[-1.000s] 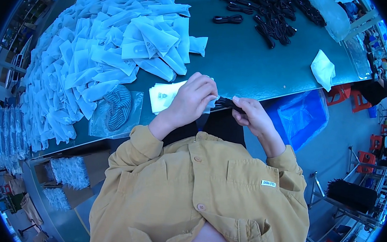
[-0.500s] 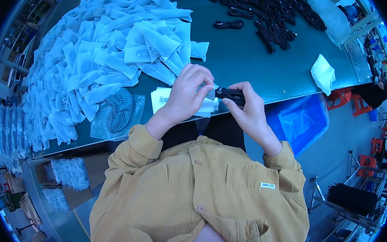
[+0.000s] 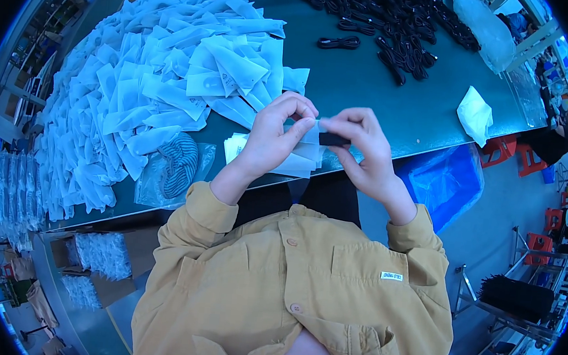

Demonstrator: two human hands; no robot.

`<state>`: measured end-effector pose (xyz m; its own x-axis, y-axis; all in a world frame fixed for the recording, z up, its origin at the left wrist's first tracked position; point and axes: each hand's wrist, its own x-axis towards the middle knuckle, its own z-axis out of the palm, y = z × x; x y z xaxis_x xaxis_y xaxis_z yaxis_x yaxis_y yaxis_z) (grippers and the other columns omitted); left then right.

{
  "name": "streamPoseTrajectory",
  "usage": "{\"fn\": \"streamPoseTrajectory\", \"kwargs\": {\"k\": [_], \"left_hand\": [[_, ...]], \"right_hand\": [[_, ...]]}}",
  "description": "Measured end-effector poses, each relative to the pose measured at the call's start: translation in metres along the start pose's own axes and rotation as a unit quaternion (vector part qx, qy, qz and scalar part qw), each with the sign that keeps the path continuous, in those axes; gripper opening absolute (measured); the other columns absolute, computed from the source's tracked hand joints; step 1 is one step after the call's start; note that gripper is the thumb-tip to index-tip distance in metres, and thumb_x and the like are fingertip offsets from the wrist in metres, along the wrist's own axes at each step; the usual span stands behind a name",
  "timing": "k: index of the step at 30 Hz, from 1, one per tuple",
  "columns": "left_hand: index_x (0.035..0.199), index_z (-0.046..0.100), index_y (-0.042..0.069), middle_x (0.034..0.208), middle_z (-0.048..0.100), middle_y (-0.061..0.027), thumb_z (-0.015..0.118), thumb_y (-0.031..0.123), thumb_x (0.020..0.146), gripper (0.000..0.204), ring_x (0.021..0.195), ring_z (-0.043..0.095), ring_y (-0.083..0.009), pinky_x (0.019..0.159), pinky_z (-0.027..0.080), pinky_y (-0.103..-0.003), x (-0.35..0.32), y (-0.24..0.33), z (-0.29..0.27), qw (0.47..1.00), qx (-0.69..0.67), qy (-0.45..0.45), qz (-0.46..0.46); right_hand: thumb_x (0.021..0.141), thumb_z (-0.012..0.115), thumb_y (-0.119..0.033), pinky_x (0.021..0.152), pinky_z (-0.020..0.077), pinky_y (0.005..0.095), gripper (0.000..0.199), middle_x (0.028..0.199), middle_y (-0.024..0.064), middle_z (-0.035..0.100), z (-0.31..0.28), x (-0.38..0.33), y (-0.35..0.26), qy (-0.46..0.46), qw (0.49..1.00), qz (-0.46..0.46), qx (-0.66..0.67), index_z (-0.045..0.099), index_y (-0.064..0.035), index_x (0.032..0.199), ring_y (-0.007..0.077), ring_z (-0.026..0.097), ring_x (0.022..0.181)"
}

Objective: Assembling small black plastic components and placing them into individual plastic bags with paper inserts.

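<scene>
Over the near table edge, my left hand [image 3: 270,136] pinches a thin translucent pouch [image 3: 307,154] between thumb and fingers. A bundled black cable [image 3: 333,140] sits at the pouch's mouth, its left end apparently inside. My right hand [image 3: 369,151] is closed around the cable's other end, with the index fingertip against the pouch's edge; the fingers hide part of the cable. Beneath my left hand lie more flat pouches [image 3: 234,145]. To the left rises a big heap of whitish pouches [image 3: 152,74].
Many bundled black cables [image 3: 402,36] lie at the far side, one bundle [image 3: 338,42] apart from them. A crumpled white sheet [image 3: 475,116] rests near the right edge. A striped cloth piece [image 3: 178,166] in clear plastic lies left. A blue bin [image 3: 443,183] stands below the table.
The cable bundle has moved left into the pouch's mouth, and my right fingers have come closer to my left hand. My left hand keeps its pinch.
</scene>
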<state>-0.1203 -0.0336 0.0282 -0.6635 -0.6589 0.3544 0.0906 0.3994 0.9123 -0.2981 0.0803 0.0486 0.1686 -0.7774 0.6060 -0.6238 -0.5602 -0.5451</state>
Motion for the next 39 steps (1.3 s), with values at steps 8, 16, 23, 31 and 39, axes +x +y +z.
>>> {"fn": "streamPoseTrajectory", "kwargs": {"k": [8,16,23,31,39], "left_hand": [[0.105,0.063,0.003,0.105,0.063,-0.0045,0.058,0.017,0.098,0.016,0.096,0.061,-0.0112,0.079,0.049,-0.025,0.020,0.006,-0.010,0.942,-0.321,-0.015,-0.096],[0.121,0.060,0.002,0.115,0.064,-0.0090,0.064,0.023,0.095,0.034,0.103,0.061,-0.0175,0.089,0.049,-0.032,0.052,-0.027,-0.080,0.966,-0.117,0.218,-0.077],[0.138,0.054,0.032,0.149,0.039,-0.0133,0.075,0.031,0.082,0.060,0.148,0.016,-0.0352,0.110,0.009,-0.073,0.025,-0.030,-0.044,0.837,0.541,0.003,0.084],[0.132,0.060,0.035,0.150,0.040,-0.0075,0.069,0.040,0.085,0.049,0.149,0.015,-0.0305,0.105,-0.003,-0.078,0.038,-0.085,-0.046,0.804,0.584,-0.083,0.078],[0.134,0.058,0.035,0.151,0.039,-0.0038,0.064,0.042,0.088,0.047,0.149,0.014,-0.0285,0.105,-0.003,-0.079,0.066,-0.116,-0.075,0.765,0.642,-0.050,0.000]], "right_hand": [[0.078,0.071,0.003,0.064,0.0498,0.0282,0.037,0.112,0.0114,0.055,-0.001,0.019,0.003,0.084,0.996,-0.012,-0.003,0.066,-0.0072,0.112,0.0166,0.059,0.082],[0.084,0.070,-0.005,0.066,0.0494,0.0267,0.025,0.111,0.0105,0.055,0.008,0.043,0.031,0.121,0.989,0.076,0.045,0.067,-0.0080,0.109,0.0149,0.060,0.081],[0.089,0.066,-0.011,0.074,0.0509,0.0288,0.021,0.116,0.0116,0.055,0.022,0.040,0.118,0.000,0.966,0.236,-0.107,0.067,-0.0082,0.111,0.0180,0.061,0.087],[0.085,0.072,-0.026,0.091,0.0477,0.0431,0.036,0.124,0.0163,0.052,0.017,0.068,0.219,0.046,0.927,0.158,-0.336,0.065,-0.0109,0.117,0.0325,0.052,0.115],[0.089,0.061,-0.055,0.104,0.0361,0.0608,0.058,0.149,0.0196,0.038,-0.006,0.106,0.285,-0.014,0.876,0.206,-0.436,0.054,-0.0247,0.137,0.0381,0.036,0.137]]}}
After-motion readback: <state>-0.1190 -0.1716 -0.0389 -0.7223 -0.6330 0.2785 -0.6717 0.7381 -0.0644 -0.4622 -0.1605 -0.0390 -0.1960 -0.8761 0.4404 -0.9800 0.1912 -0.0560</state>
